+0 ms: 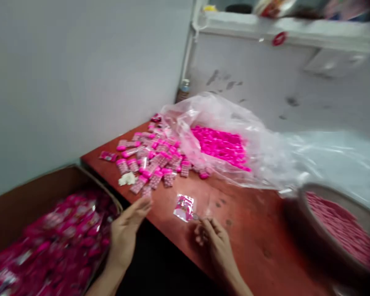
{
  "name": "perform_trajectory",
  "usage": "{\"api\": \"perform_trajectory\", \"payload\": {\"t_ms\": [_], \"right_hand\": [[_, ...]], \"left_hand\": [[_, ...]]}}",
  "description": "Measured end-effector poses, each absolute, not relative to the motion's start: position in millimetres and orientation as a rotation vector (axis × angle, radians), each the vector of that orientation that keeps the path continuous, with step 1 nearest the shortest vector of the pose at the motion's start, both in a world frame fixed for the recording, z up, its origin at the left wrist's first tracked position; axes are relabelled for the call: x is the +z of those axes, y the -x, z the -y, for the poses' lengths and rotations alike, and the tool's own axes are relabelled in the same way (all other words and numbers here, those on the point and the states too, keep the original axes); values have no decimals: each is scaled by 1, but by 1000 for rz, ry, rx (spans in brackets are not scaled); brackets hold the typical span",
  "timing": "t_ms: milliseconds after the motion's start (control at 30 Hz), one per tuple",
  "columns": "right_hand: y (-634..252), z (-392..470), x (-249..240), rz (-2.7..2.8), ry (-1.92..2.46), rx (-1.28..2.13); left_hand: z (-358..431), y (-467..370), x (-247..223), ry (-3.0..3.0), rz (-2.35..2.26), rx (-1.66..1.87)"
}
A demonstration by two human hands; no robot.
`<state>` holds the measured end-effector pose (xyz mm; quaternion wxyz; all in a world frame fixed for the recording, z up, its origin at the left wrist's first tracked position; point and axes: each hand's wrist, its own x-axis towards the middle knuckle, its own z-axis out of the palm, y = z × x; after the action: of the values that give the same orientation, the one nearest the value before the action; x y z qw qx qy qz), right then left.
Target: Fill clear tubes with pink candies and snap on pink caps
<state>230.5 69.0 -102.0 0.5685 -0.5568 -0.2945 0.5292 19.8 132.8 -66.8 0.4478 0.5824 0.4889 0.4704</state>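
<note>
A small shiny pink and white packet (184, 207) lies on the red table (249, 222). My right hand (211, 236) is just right of it, fingers closed in a pinch, with a small thin item at the fingertips by the packet's lower right corner, too blurred to name. My left hand (128, 228) is over the table's front edge, fingers stretched out and holding nothing. Beyond its fingertips spreads a pile of small pink-capped containers (157, 164). A crumpled white piece (127, 179) rests at the pile's near left side.
Bright pink pieces (220, 146) lie in a clear plastic bag (262, 144) at the back. A round bowl (305, 205) on the right holds pink sticks (342, 226). At lower left, a box (27, 185) contains many pink packets (58, 242). A bottle (183, 90) stands by the wall.
</note>
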Motion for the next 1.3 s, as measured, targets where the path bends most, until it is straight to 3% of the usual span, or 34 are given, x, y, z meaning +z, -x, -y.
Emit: {"api": "perform_trajectory", "payload": {"t_ms": [200,300,400,600,767,1033,1300], "right_hand": [[-235,-68,-101,809,1389,1316],[-240,-70,-107,840,1378,1387],[-244,-72,-112,858,1373,1426],[-243,-70,-111,865,1354,1422],[-242,-71,-106,840,1316,1443],[-250,-75,-100,871,1275,1485],[-263,-75,-101,858,1273,1435]], "left_hand": [[-161,-5,-81,-2117,-1645,1182],[-195,17,-87,-2197,-2041,962],[-221,35,-95,-2241,-2144,796],[-243,38,-115,-2286,-2101,781],[-233,32,-100,-2284,-2058,890],[-146,-66,-90,-2650,-1332,831],[-145,-97,-118,-2568,-1330,784]]}}
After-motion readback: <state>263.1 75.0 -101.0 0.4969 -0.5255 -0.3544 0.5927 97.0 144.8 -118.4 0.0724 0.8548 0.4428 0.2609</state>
